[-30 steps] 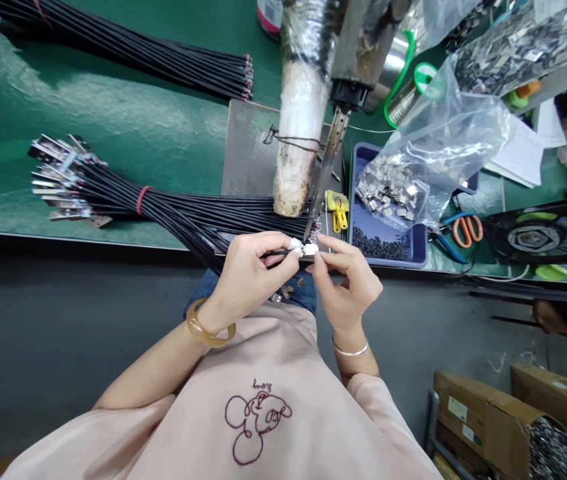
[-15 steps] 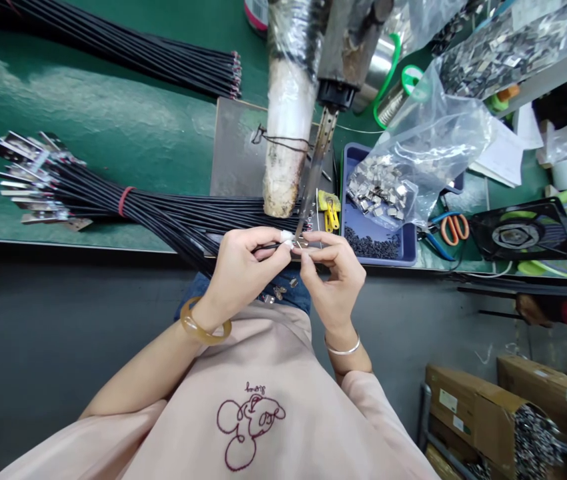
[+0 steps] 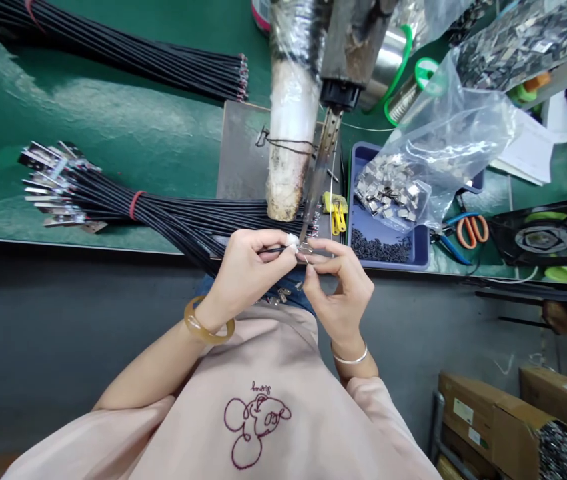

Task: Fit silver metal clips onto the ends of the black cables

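Note:
My left hand (image 3: 246,270) pinches the end of a thin black cable (image 3: 276,250), its fingertips wrapped in white tape. My right hand (image 3: 338,280) pinches a small metal connector shell (image 3: 306,249) right against that cable end. Both sit under the tip of a fixed soldering iron (image 3: 321,167) that slants down from above. A bundle of black cables (image 3: 163,213), tied with a red band and ending in metal shells at the left, lies across the green bench (image 3: 113,127) toward my left hand.
A blue tray (image 3: 416,243) to the right holds small black parts and a clear bag of metal shells (image 3: 388,190). Yellow clippers (image 3: 336,210), orange-handled scissors (image 3: 468,230), a black fan (image 3: 543,237), a second cable bundle (image 3: 138,53) and cardboard boxes (image 3: 488,417) surround the spot.
The hands stay together under the iron tip; my right hand's fingers have shifted slightly on the shell. The view has swayed a little.

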